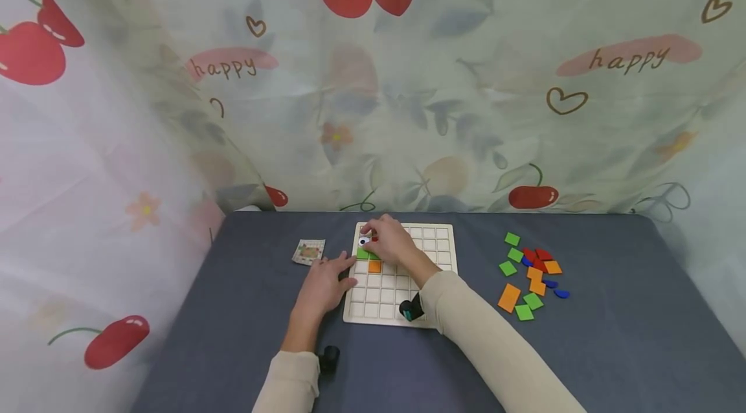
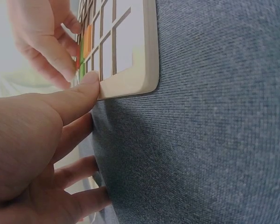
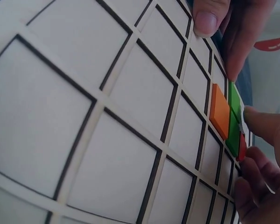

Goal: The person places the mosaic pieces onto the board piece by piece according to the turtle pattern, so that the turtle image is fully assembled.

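Note:
A pale wooden grid board (image 1: 381,312) lies on the dark table. My left hand (image 1: 320,285) is at its left side, thumb resting on the rim and fingers spread. Over the top-left cells, my right hand (image 1: 393,241) pinches a small white tile with a dark eye mark (image 1: 364,241); its fingers partly hide the tile. Beside it sits a red tile (image 3: 242,147), close to the right fingers. Two green tiles (image 1: 362,254) lie in the row below, with an orange tile (image 1: 375,267) under the right one.
Loose green, orange, red and blue pieces, such as a larger orange rectangle (image 1: 509,297), lie scattered right of the board. A small printed card (image 1: 308,252) is to its left. A patterned curtain (image 1: 408,109) hangs behind the table (image 1: 612,335).

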`<state>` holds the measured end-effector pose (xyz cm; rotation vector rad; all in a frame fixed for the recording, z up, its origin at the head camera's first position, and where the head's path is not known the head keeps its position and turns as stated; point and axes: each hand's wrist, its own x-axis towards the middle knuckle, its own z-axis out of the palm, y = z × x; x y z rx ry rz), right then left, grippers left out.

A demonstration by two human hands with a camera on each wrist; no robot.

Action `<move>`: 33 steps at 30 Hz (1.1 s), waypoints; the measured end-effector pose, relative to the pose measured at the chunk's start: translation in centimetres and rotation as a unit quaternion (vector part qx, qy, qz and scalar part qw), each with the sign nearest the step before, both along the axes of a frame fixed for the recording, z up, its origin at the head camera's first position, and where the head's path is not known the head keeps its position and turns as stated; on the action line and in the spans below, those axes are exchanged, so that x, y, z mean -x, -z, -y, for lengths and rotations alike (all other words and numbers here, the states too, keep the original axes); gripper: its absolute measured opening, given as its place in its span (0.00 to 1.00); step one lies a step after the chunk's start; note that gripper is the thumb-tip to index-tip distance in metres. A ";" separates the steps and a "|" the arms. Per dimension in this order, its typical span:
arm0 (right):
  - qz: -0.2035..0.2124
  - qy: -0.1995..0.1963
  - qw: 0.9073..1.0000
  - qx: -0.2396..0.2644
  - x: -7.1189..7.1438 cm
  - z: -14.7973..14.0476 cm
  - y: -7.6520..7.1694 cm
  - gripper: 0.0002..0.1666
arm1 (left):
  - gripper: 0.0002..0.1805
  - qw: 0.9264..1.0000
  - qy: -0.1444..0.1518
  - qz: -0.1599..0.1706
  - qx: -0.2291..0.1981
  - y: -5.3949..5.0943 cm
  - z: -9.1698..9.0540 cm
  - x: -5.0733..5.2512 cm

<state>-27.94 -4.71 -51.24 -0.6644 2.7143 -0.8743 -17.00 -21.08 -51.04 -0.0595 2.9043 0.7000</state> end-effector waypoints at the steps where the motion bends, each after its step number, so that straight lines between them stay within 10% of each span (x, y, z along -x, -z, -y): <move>1: -0.003 0.000 1.000 0.001 0.0 0.0 0.0 0.15 | 0.29 1.000 0.001 0.000 0.002 0.0 0.0 0.0; 16: -0.024 -0.020 0.999 -0.008 -0.6 -1.1 -0.3 0.15 | 0.29 1.000 0.008 -0.008 0.010 -0.2 -0.5 -0.1; 33: -0.137 -0.033 0.986 -0.089 -3.0 -4.2 -1.4 0.28 | 0.30 1.000 -0.006 0.008 0.008 -0.1 -0.2 0.2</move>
